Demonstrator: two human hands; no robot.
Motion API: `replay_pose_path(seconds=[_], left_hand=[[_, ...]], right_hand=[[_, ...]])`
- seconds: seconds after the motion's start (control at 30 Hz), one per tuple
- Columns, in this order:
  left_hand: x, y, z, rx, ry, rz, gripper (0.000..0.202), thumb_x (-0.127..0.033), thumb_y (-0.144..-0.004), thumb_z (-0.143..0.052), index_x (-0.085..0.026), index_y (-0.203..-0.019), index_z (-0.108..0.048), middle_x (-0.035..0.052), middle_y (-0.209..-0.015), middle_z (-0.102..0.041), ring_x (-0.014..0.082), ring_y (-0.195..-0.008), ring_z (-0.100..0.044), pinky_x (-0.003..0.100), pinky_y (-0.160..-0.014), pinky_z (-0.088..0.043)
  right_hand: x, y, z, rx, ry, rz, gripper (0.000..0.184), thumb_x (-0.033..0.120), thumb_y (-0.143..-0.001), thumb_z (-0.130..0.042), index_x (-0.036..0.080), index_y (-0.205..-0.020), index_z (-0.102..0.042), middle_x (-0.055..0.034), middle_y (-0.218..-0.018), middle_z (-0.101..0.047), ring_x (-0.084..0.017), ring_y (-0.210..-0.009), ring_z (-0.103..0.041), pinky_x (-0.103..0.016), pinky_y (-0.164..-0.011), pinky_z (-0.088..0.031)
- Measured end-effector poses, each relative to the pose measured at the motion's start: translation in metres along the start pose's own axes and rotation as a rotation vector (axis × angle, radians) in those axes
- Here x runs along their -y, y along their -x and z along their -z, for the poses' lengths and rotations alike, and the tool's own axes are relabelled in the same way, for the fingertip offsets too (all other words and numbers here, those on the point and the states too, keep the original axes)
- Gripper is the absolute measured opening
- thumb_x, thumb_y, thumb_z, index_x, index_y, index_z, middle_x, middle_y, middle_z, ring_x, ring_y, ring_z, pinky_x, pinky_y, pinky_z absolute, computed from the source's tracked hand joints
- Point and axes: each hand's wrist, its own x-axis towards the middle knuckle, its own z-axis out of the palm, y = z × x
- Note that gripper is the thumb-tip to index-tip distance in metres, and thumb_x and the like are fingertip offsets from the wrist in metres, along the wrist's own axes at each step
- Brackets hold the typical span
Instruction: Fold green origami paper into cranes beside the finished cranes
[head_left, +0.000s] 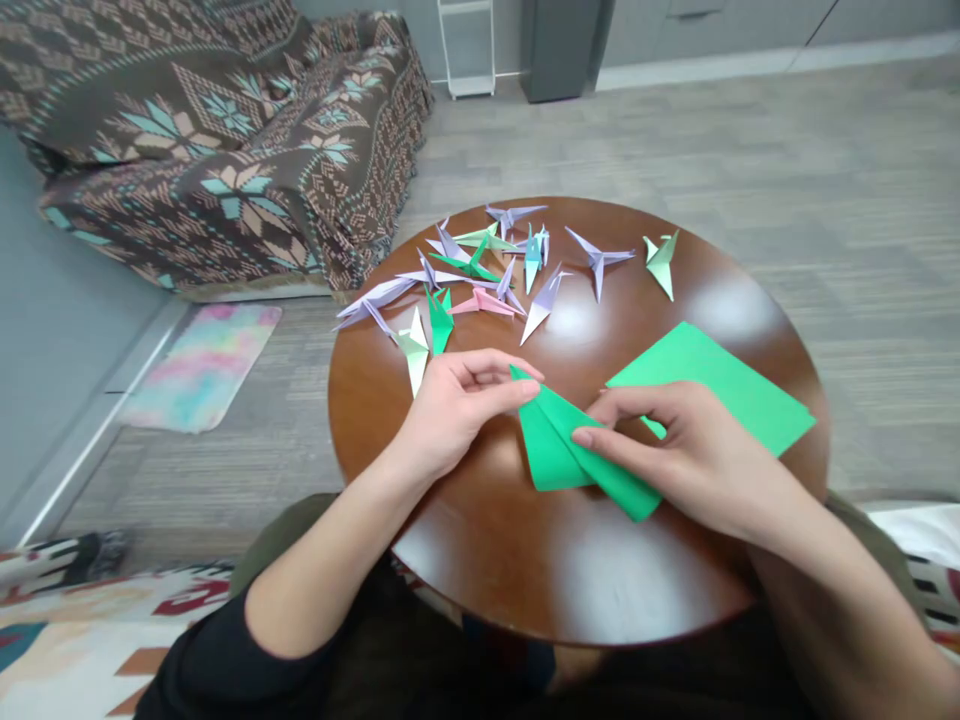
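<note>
The left hand [457,405] is pinching the far tip of a folded green paper [551,450] between thumb and fingertips, while the right hand [675,450], fingers drawn together, is pressing its forefinger along the paper's right flap and holding it. The piece is lying at the near middle of the round wooden table [525,570], between both hands. Flat green sheets [720,385] are sitting just right of it, partly under the right hand. Many paper cranes [480,270] are lying scattered along the far side. A patterned sofa [225,130] is standing far left.
</note>
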Motion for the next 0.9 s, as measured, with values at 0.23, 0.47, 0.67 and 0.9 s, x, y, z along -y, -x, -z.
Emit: replay_pose_path(seconds=[0.23, 0.47, 0.67, 0.9], left_hand=[[0.0019, 0.0002, 0.0005, 0.009, 0.003, 0.041, 0.026, -0.028, -0.07, -0.093, -0.016, -0.088, -0.078, 0.0023, -0.08, -0.078, 0.0141, -0.071, -0.071, 0.025, -0.071, -0.057], [0.0039, 0.0001, 0.0033, 0.085, -0.075, 0.12, 0.024, -0.033, -0.07, -0.093, -0.015, -0.077, -0.079, 0.0022, -0.075, -0.079, 0.0147, -0.067, -0.07, 0.026, -0.07, -0.056], [0.0047, 0.001, 0.0021, 0.066, -0.061, 0.07, 0.018, -0.029, -0.073, -0.091, -0.016, -0.077, -0.08, 0.0017, -0.075, -0.078, 0.0132, -0.066, -0.069, 0.024, -0.069, -0.054], [0.0031, -0.0014, 0.0024, -0.039, 0.006, 0.037, 0.016, -0.025, -0.071, -0.091, -0.015, -0.07, -0.078, 0.0014, -0.071, -0.077, 0.0112, -0.065, -0.068, 0.022, -0.069, -0.054]], right_hand=[[0.0018, -0.0003, -0.0016, -0.052, 0.016, -0.033, 0.028, 0.04, -0.095, -0.066, 0.022, -0.074, -0.072, -0.0019, -0.072, -0.076, -0.018, -0.061, -0.064, -0.029, -0.054, -0.044], [-0.0011, -0.004, -0.0025, -0.059, 0.022, -0.014, 0.027, 0.037, -0.094, -0.067, 0.021, -0.073, -0.071, -0.0019, -0.071, -0.074, -0.017, -0.062, -0.062, -0.028, -0.056, -0.045], [-0.0045, -0.0046, -0.0025, -0.056, 0.03, -0.005, 0.03, 0.04, -0.094, -0.066, 0.021, -0.072, -0.071, -0.0015, -0.071, -0.074, -0.016, -0.061, -0.06, -0.028, -0.056, -0.044], [-0.0063, -0.0042, -0.0014, -0.034, 0.031, -0.007, 0.033, 0.043, -0.096, -0.065, 0.021, -0.072, -0.069, -0.0013, -0.07, -0.071, -0.016, -0.061, -0.059, -0.029, -0.056, -0.043]])
